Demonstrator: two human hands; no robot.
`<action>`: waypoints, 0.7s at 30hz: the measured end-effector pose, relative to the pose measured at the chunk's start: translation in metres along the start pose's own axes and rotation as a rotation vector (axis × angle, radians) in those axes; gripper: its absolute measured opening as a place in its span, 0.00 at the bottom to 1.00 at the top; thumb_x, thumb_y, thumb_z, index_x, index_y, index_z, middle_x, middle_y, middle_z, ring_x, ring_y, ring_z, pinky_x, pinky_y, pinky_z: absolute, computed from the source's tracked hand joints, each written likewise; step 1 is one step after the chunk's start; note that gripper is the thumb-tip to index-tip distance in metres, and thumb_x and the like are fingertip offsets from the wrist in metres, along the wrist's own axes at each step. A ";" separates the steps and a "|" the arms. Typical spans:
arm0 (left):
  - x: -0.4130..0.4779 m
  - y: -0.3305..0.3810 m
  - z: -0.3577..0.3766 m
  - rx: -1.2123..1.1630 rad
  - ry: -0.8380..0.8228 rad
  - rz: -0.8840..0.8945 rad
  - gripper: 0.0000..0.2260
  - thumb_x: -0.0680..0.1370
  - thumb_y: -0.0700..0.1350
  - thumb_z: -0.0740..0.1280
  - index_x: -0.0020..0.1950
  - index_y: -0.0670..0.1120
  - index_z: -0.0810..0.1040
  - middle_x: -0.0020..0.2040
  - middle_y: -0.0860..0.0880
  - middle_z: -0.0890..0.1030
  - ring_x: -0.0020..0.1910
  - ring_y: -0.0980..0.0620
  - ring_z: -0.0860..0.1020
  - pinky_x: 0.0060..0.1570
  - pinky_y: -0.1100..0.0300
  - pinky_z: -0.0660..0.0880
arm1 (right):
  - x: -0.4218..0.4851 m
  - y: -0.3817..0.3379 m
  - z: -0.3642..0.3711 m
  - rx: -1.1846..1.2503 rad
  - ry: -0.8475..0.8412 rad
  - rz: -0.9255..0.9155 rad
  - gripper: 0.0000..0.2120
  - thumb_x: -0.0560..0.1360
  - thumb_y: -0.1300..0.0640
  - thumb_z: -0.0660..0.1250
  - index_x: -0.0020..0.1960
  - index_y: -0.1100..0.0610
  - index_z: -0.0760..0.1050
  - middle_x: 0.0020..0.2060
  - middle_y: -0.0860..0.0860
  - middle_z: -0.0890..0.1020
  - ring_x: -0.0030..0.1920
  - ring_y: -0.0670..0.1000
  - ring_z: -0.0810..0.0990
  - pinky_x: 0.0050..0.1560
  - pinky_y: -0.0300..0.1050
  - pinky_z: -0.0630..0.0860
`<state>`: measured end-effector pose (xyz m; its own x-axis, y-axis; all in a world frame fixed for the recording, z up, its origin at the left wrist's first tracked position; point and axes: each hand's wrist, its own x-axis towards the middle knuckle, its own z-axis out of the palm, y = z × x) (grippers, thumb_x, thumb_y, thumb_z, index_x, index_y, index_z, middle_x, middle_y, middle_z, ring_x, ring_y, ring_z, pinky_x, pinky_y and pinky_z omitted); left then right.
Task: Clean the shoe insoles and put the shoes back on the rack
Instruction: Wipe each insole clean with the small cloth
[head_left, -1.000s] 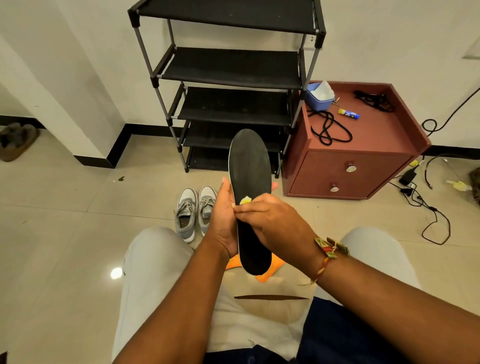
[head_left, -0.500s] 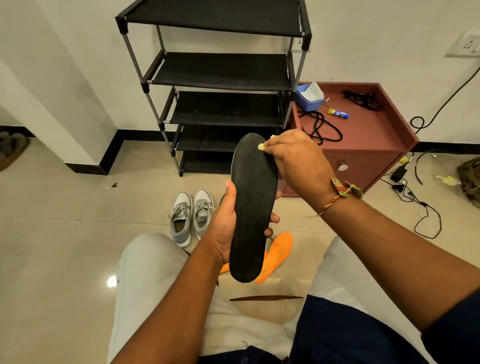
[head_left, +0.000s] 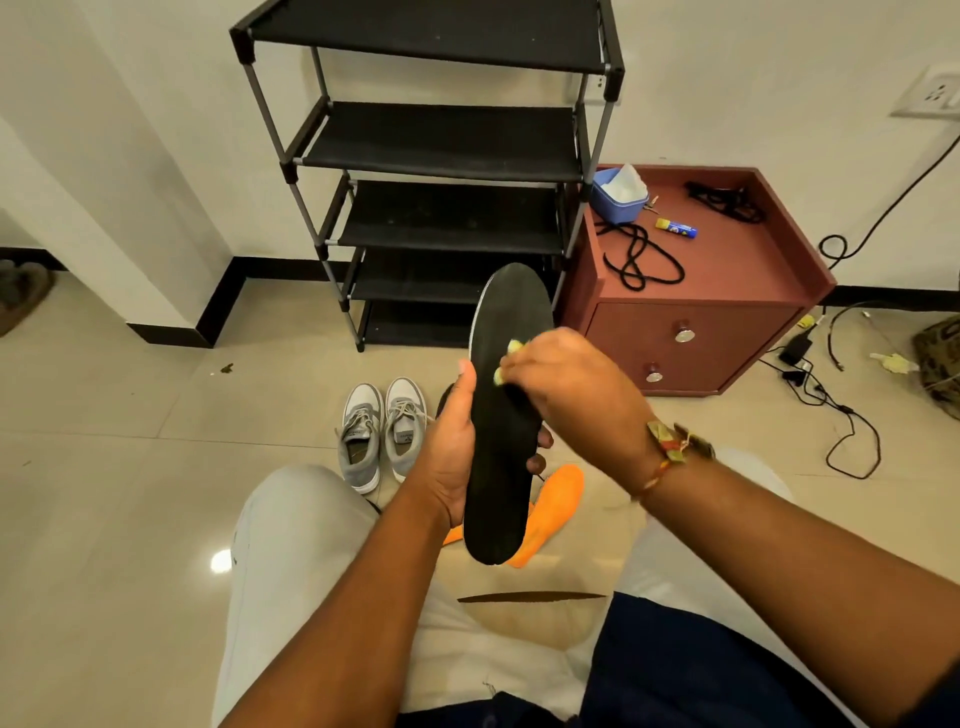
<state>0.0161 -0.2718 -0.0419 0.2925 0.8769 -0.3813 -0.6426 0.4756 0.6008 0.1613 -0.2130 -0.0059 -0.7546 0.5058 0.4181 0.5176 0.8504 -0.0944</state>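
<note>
left hand (head_left: 451, 451) grips long black foam insole (head_left: 506, 415) upright, centre frame, steadying it | right hand (head_left: 563, 387) pinches small yellow wipe (head_left: 506, 359) against it (scrubbing, likely)

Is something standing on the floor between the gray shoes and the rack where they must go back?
Nothing visible does. The gray shoes stand on bare tiles just in front of the rack. The black insole held up in the left hand hides part of the lower shelves from this view.
</note>
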 end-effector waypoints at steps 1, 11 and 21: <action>-0.001 0.000 0.000 -0.006 -0.031 -0.013 0.36 0.80 0.71 0.53 0.70 0.42 0.76 0.55 0.39 0.77 0.45 0.44 0.76 0.41 0.52 0.72 | 0.010 0.008 -0.005 -0.003 0.060 0.022 0.10 0.74 0.59 0.65 0.49 0.61 0.83 0.48 0.54 0.85 0.50 0.56 0.82 0.58 0.46 0.71; -0.001 -0.003 -0.002 0.047 -0.140 -0.077 0.39 0.81 0.70 0.53 0.75 0.39 0.69 0.58 0.39 0.77 0.43 0.46 0.74 0.38 0.53 0.68 | 0.047 0.011 -0.023 -0.003 0.184 0.191 0.10 0.71 0.69 0.68 0.47 0.61 0.85 0.44 0.55 0.86 0.47 0.57 0.84 0.55 0.47 0.74; -0.003 0.002 0.000 0.070 -0.065 -0.030 0.35 0.82 0.68 0.52 0.70 0.39 0.75 0.52 0.38 0.78 0.43 0.44 0.75 0.38 0.53 0.68 | 0.032 0.000 -0.005 0.009 0.187 0.105 0.09 0.72 0.65 0.67 0.48 0.61 0.85 0.46 0.54 0.86 0.50 0.53 0.80 0.56 0.45 0.71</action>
<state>0.0141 -0.2731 -0.0394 0.3578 0.8636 -0.3552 -0.5822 0.5037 0.6382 0.1398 -0.1974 0.0122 -0.6087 0.5563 0.5656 0.5852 0.7963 -0.1535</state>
